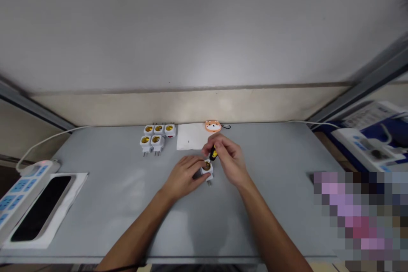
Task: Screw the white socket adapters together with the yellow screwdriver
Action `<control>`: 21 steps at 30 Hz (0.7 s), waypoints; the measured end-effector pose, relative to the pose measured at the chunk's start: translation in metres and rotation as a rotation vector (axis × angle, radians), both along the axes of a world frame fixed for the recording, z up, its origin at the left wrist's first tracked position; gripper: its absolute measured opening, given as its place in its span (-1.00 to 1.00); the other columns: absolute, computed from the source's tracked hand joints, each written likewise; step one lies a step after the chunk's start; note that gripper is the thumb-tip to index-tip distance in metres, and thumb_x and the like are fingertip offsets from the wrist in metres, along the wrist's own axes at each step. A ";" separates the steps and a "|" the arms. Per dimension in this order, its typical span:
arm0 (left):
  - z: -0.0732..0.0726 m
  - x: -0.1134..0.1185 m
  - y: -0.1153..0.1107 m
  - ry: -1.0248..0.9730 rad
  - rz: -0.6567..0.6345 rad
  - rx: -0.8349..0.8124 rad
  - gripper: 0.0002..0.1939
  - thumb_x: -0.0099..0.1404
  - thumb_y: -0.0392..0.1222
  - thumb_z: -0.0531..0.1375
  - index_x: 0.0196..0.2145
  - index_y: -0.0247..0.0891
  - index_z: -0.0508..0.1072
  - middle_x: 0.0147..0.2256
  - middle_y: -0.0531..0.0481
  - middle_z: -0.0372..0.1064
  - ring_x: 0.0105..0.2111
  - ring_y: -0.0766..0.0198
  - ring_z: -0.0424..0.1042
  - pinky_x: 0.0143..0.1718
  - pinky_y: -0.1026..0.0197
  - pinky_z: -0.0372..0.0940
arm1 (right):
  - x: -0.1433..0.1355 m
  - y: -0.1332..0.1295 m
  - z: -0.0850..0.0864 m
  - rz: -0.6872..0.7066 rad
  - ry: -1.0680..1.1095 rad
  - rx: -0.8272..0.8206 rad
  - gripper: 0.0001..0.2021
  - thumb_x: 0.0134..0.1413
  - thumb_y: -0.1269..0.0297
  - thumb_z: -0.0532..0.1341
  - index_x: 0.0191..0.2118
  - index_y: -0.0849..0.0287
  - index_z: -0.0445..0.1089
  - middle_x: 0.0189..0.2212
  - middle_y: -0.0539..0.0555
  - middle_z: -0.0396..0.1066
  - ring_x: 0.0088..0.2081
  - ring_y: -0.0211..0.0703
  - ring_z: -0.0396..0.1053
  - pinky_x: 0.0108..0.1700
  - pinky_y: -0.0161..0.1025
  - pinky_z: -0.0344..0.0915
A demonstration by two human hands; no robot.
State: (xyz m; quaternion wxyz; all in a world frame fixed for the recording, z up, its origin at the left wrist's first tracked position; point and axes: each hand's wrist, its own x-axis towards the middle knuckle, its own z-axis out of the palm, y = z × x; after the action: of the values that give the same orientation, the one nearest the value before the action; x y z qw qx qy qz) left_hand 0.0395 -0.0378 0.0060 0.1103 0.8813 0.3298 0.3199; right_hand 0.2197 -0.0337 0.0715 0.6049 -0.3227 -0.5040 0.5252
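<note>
My left hand point(186, 176) is closed around the side of a white plug-in lamp socket point(208, 174), steadying it on the grey table. The socket's brass-coloured opening faces up and its metal pins point toward me. In my right hand point(231, 159) is a small screwdriver point(213, 153) with a black and yellow handle. It is tilted, with its tip down at the socket's opening; the very end is too small to make out. Several like lamp sockets point(157, 141) stand grouped to the left, beyond my left hand.
White paper point(188, 138) and an orange dog-face case point(213, 126) with a strap lie near the back wall. At left are a power strip point(24, 187) and a phone point(43, 208) on paper. Another power strip point(363, 148) stands at right, beside a pixelated patch.
</note>
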 end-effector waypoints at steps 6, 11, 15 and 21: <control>0.000 0.000 0.001 -0.001 -0.015 -0.004 -0.87 0.49 -0.11 0.25 -0.07 -0.17 0.48 -0.07 -0.10 0.59 -0.10 0.12 0.57 -0.04 0.03 0.43 | -0.010 0.005 -0.006 -0.035 0.087 -0.052 -0.56 0.17 -0.11 0.36 -0.28 0.02 0.12 -0.49 -0.18 0.22 -0.62 -0.40 0.10 -0.57 -0.37 0.09; -0.001 0.000 0.001 -0.001 -0.003 -0.024 -0.84 0.48 -0.09 0.27 -0.07 -0.17 0.47 -0.08 -0.09 0.59 -0.05 0.09 0.56 0.01 0.00 0.42 | -0.008 0.002 -0.001 0.046 0.085 -0.046 -0.61 0.37 -0.20 0.09 -0.14 0.03 0.36 -0.44 -0.06 0.24 -0.50 -0.28 0.16 -0.45 -0.26 0.19; -0.002 0.000 0.001 0.002 -0.002 -0.021 -0.86 0.47 -0.10 0.27 -0.11 -0.18 0.48 -0.12 -0.08 0.59 -0.09 0.10 0.57 -0.03 0.02 0.42 | -0.004 -0.001 0.004 0.075 -0.026 -0.048 -0.69 0.29 -0.06 0.27 -0.23 0.10 0.46 -0.38 0.00 0.36 -0.39 -0.24 0.33 -0.33 -0.22 0.31; -0.003 -0.001 0.002 0.013 -0.001 -0.040 -0.84 0.48 -0.09 0.26 -0.07 -0.18 0.49 -0.09 -0.08 0.59 -0.08 0.11 0.57 -0.02 0.02 0.42 | -0.012 0.005 -0.003 -0.075 0.049 -0.087 -0.55 0.09 -0.06 0.43 -0.28 0.03 0.16 -0.48 -0.15 0.28 -0.54 -0.35 0.19 -0.47 -0.32 0.17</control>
State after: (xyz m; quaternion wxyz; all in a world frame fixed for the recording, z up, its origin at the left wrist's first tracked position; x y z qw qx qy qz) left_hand 0.0388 -0.0362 0.0029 0.1261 0.8810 0.3365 0.3076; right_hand 0.2073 -0.0288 0.0687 0.6216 -0.3543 -0.4535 0.5314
